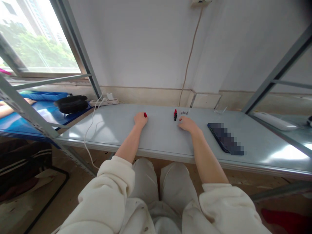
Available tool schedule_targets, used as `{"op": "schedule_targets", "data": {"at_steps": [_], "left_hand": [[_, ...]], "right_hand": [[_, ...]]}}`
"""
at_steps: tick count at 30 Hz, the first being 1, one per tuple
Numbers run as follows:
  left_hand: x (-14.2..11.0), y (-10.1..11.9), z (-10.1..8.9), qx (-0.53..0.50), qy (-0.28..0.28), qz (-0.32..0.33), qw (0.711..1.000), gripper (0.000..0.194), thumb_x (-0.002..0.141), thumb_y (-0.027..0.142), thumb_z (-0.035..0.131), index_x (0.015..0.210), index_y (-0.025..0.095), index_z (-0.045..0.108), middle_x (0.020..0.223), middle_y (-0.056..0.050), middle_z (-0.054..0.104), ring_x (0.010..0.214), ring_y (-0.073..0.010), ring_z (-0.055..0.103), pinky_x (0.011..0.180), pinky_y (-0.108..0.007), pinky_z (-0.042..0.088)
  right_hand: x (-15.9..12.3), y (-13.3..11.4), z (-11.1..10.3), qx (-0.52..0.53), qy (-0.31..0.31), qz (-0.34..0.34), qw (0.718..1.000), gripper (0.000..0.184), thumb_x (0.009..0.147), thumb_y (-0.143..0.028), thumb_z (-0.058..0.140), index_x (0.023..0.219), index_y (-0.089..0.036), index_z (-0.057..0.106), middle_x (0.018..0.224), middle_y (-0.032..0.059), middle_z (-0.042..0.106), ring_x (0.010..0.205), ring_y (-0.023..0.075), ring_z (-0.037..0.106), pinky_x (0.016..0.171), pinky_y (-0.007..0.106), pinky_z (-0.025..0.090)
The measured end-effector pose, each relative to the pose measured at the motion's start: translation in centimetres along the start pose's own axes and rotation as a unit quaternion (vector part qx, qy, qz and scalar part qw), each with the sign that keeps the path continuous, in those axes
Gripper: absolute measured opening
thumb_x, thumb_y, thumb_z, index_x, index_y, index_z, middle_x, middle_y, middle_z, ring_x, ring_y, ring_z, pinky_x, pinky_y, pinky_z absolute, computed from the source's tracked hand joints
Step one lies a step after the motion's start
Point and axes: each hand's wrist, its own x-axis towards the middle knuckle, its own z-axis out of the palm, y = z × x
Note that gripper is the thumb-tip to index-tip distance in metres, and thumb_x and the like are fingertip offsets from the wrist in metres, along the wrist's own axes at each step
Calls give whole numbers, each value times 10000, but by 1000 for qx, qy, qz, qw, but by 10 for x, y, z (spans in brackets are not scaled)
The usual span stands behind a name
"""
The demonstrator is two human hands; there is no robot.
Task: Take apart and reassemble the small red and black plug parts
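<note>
On the grey tabletop, my left hand (140,120) is closed around a small red piece (145,114), whose end shows beside the thumb and forefinger. My right hand (187,124) rests low over the table with its fingers curled together; whatever they may hold is hidden. Just left of its fingertips lie a small red piece (175,111) and a small black piece (175,117), close together. Beyond that hand sit several tiny dark grey parts (184,113), too small to name, on what looks like a clear sheet or bag.
A dark phone-like slab (224,139), partly pixelated, lies right of my right arm. At the back left is a white power strip (104,102) with a cable (90,130) hanging over the front edge. Metal frame posts (280,68) bound both sides. Another person's arm (9,109) shows far left.
</note>
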Motion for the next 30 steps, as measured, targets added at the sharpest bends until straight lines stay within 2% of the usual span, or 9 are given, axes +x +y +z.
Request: {"op": "schedule_targets", "data": {"at_steps": [7, 24, 30], "left_hand": [[-2, 1, -3, 26, -7, -5, 1000, 243, 797, 301, 462, 981, 178, 564, 1066, -122, 599, 1060, -247, 523, 869, -373, 392], [2, -2, 1, 6, 4, -32, 999, 218, 771, 333, 506, 898, 183, 600, 999, -122, 626, 1018, -248, 549, 860, -385, 388], [-3, -2, 0, -25, 24, -48, 998, 309, 739, 371, 544, 981, 180, 548, 1065, -123, 590, 1050, -261, 520, 861, -392, 388]], "right_hand": [[3, 0, 1, -11, -7, 5, 1000, 307, 706, -214, 520, 1000, -160, 589, 1031, 112, 612, 965, 222, 561, 764, 285, 413], [4, 2, 1, -11, -8, -2, 1000, 285, 700, -209, 522, 971, -152, 590, 1007, 113, 616, 962, 216, 559, 771, 282, 406], [5, 3, 2, -16, -8, -1, 1000, 274, 704, -223, 519, 958, -148, 588, 991, 114, 620, 938, 217, 568, 749, 285, 413]]}}
